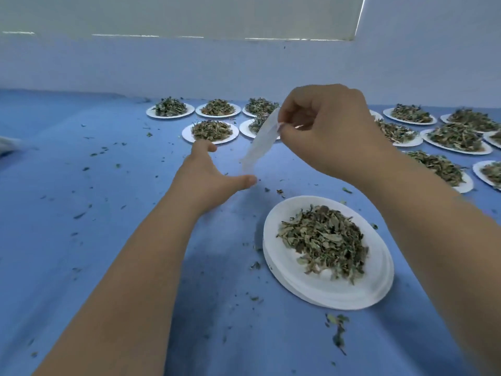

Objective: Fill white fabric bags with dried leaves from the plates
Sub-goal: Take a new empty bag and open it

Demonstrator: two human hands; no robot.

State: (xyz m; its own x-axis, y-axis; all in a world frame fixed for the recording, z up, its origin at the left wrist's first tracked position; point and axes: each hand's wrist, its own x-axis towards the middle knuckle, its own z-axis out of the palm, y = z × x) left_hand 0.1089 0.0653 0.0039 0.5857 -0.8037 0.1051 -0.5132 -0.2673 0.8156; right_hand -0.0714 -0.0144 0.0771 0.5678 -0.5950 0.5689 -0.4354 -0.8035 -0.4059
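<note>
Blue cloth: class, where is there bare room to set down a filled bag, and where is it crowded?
Widest bare patch: the blue cloth left of the left forearm, only leaf crumbs there. A narrower strip runs between that forearm and the near plate. Crowded: the far plates by the wall and the plates at right.

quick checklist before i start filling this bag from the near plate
1. Bag gripped: right hand pinches the white bag at its top: ok.
2. Bag mouth open: blurred, looks flat: cannot tell.
3. Free hand: left hand open, holding nothing: ok.
4. Leaves ready: near plate holds a pile of dried leaves: ok.
5. Bag above plate: it hangs beyond it, over the blue cloth: not ok.
</note>
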